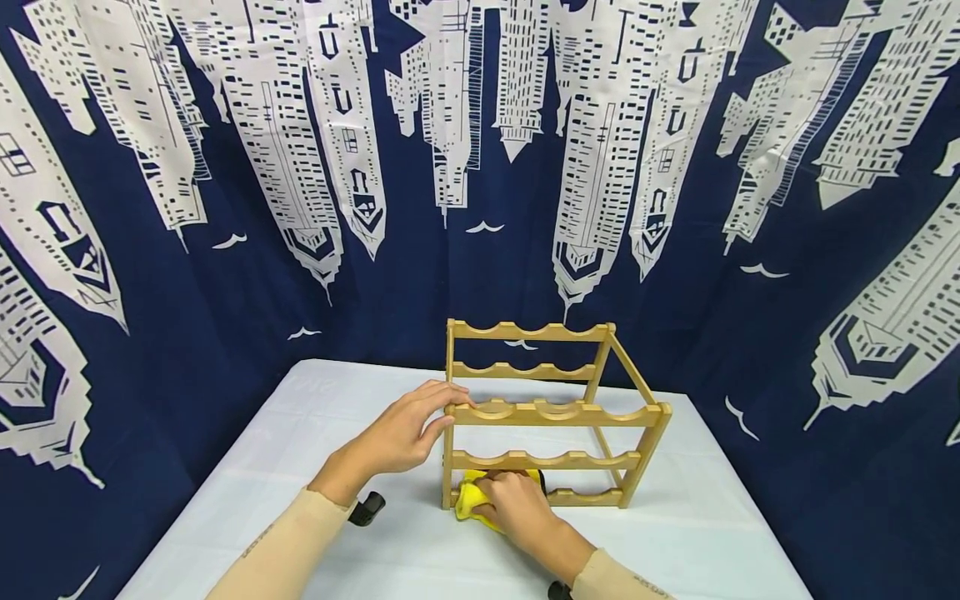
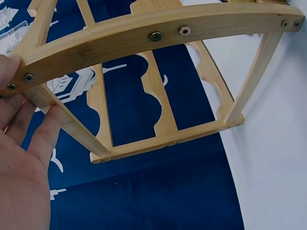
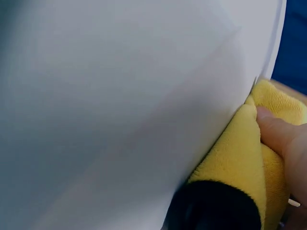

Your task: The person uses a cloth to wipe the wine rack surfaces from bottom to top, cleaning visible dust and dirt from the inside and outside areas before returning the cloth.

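A light wooden wine rack [image 1: 532,415] with scalloped rails stands on the white table. My left hand [image 1: 405,427] grips its upper front left corner; in the left wrist view, the thumb lies over the end of the side bar [image 2: 120,40] and the fingers lie along the post. Low at the front, my right hand [image 1: 522,510] holds a bunched yellow cloth [image 1: 472,497] against the bottom front rail, near its left end. The right wrist view shows the thumb pressed into the folded yellow cloth [image 3: 235,158]. Part of the bottom rail is hidden behind hand and cloth.
The table [image 1: 300,417] has a white cover and stands against a navy curtain [image 1: 420,283] printed with white buildings. Black wrist pieces [image 1: 367,508] show below each hand. Bolt heads [image 2: 156,36] sit along the rack's side bar.
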`<state>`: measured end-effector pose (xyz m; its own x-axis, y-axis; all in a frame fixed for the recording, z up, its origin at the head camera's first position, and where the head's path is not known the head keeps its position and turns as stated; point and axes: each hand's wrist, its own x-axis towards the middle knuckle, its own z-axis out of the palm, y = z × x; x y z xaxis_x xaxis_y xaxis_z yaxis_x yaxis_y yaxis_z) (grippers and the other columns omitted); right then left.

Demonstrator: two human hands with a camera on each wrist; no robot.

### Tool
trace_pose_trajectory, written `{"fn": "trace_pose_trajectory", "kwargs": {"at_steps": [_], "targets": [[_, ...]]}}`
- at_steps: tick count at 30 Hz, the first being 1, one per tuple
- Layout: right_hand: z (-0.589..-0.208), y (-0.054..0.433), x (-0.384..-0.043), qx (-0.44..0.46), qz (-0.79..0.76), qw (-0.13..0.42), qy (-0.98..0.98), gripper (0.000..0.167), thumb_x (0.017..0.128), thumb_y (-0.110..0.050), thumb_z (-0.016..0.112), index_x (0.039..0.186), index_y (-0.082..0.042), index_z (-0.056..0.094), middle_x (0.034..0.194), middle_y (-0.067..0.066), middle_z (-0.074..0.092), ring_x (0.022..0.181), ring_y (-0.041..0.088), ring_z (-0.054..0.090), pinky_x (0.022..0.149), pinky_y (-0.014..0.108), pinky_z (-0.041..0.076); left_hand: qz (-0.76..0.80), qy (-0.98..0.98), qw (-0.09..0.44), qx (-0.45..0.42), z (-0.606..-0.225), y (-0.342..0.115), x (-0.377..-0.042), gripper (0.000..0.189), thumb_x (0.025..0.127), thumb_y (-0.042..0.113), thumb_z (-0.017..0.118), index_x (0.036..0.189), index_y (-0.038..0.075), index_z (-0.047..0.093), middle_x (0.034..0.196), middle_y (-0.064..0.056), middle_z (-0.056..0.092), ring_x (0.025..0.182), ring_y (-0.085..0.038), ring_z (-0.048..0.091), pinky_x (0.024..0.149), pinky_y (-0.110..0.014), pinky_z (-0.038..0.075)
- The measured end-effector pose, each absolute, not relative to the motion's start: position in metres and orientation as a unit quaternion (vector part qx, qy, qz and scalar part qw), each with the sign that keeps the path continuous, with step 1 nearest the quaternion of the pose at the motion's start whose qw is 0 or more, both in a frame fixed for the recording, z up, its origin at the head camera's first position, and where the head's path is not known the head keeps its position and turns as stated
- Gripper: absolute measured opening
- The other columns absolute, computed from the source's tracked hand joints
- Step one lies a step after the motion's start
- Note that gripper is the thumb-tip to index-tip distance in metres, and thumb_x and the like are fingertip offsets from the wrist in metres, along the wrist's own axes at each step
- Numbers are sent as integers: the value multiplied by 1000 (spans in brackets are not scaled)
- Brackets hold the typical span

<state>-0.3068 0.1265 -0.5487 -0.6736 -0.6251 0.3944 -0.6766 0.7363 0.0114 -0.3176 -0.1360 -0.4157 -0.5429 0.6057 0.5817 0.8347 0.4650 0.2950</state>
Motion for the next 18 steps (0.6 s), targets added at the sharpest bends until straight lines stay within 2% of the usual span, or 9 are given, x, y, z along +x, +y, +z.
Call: {"fn": "trace_pose_trajectory", "kwargs": {"at_steps": [6, 12, 18], "targets": [[-549, 162, -307, 374, 84, 197, -902, 35, 92, -26, 100, 121, -11, 86, 112, 5, 89, 97, 23, 86, 78, 36, 73, -287, -842, 181, -419, -416, -138, -318, 30, 116, 6, 67, 145, 11, 73, 155, -8, 75, 151, -30, 68, 130, -56, 59], [-551, 200, -309, 363, 90, 201, -905, 35, 92, -24, 100, 120, -8, 86, 111, 5, 89, 96, 24, 86, 78, 38, 72, -296, -836, 181, -425, -417, -138, -319, 31, 116, 3, 65, 145, 11, 74, 154, -9, 75, 149, -32, 69, 129, -57, 59], [-550, 226, -305, 375, 29, 241, -895, 37, 90, -21, 101, 122, -9, 86, 115, 5, 89, 100, 25, 85, 86, 45, 73, -295, -829, 192, -434, -419, -137, -321, 31, 115, 1, 66, 144, 9, 74, 152, -10, 76, 149, -33, 69, 128, -57, 60]]}}
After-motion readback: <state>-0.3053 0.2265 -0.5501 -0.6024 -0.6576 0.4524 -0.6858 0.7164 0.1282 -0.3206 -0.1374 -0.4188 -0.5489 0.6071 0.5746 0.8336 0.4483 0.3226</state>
